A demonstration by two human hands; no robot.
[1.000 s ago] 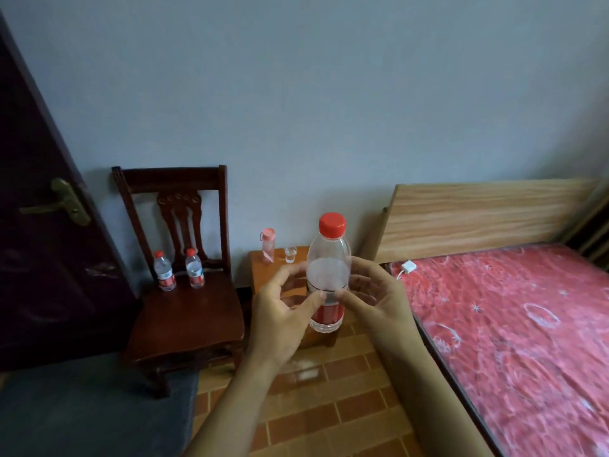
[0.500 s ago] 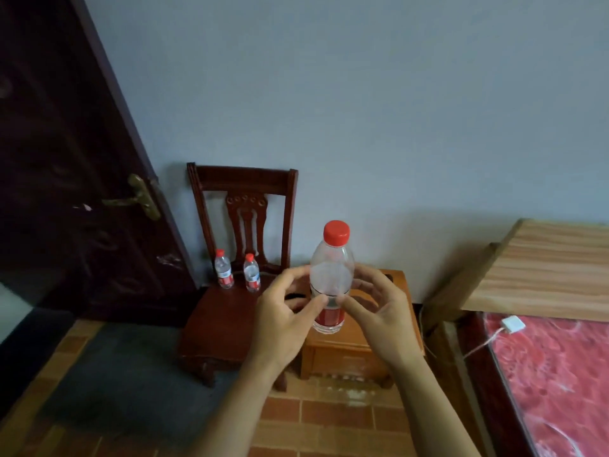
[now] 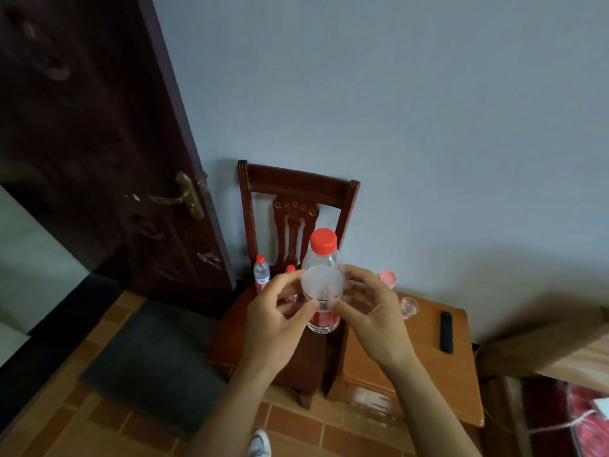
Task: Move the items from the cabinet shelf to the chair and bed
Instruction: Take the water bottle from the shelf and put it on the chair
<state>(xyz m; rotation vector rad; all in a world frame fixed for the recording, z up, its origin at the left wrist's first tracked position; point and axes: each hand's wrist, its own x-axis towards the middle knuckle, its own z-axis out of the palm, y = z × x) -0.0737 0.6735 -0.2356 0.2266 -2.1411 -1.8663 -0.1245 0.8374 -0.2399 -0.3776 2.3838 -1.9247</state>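
A clear, red-capped bottle [image 3: 322,285] with a red lower label is gripped upright at frame centre, before the chair [image 3: 298,183], by curled fingers of the left hand [image 3: 276,321] and right hand [image 3: 372,321]

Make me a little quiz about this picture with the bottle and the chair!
1. True or false: the left hand and the right hand both hold the big bottle.
2. What colour is its cap? A) blue B) red C) green
3. How many small bottles stand on the chair seat?
Key: 1 true. 2 B. 3 two, one partly hidden behind the left hand.
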